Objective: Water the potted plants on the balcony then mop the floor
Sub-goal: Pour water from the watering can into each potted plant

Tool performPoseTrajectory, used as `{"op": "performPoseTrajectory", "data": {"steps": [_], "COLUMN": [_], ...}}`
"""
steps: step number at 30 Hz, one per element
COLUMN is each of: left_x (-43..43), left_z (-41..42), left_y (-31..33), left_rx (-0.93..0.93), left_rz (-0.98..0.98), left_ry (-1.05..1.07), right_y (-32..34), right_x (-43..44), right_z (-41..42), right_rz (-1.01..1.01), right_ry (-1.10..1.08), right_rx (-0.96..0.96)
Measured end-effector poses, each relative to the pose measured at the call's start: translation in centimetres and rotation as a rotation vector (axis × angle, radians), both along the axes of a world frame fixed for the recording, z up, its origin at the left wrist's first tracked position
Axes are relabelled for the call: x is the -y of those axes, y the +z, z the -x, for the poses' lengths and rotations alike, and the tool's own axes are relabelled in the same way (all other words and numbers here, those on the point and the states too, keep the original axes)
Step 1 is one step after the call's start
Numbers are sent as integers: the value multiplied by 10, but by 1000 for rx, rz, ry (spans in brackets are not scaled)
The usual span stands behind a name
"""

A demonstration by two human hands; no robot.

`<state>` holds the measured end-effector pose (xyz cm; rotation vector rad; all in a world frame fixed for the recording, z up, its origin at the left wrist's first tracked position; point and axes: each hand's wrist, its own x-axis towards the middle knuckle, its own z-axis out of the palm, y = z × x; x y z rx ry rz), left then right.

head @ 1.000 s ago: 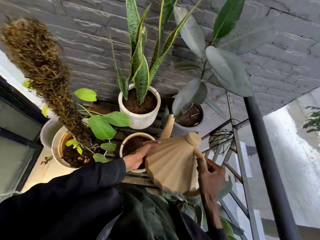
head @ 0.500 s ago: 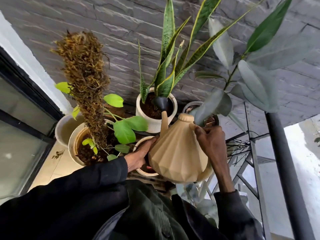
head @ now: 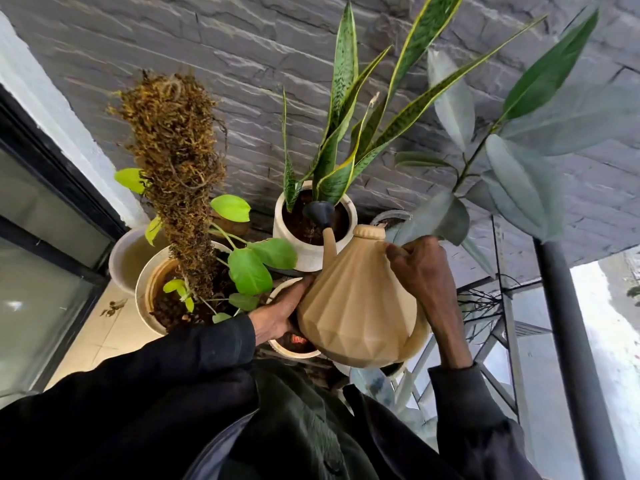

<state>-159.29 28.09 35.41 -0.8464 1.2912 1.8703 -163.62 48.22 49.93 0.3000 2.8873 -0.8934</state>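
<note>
Soft daylight is admitted from the right, where the outdoor ground (head: pixel 613 358) is washed out white. The brick wall (head: pixel 207 57) is bowed by the wide lens; the grey-green leaves (head: pixel 512 178) are rendered blurred.

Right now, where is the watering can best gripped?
Grip the watering can by its rear handle, from the right, as the right hand does; its faceted belly is too wide, so the left hand only steadies it. The spout faces away.

Tan faceted plastic watering can (head: pixel 356 306) with a black funnel-shaped rose (head: pixel 318 212); mottled green, yellow-edged snake plant leaves (head: pixel 341 133) in a white round pot (head: pixel 311 254); grey stone wall (head: pixel 207 39).
</note>
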Motion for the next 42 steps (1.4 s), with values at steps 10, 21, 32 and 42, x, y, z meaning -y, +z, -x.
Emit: {"op": "performPoseTrajectory", "data": {"steps": [10,21,32,42], "left_x": [-2,-2,1,2], "left_z": [-1,-5,-7,-11], "left_y": [-2,-8,-13,-12], "left_rx": [-23,10,-54,-111], "left_rz": [-2,-46,-10,110], "left_ry": [27,57,22,57], "right_y": [6,-3,-44,-89], "right_x": [-1,-6,-23,-29], "right_z": [1,-11,-58,-95], "right_rz": [-18,11,212,274], "right_ry": [21,32,-51,-145], "right_rx": [11,-68,-222,-362]}}
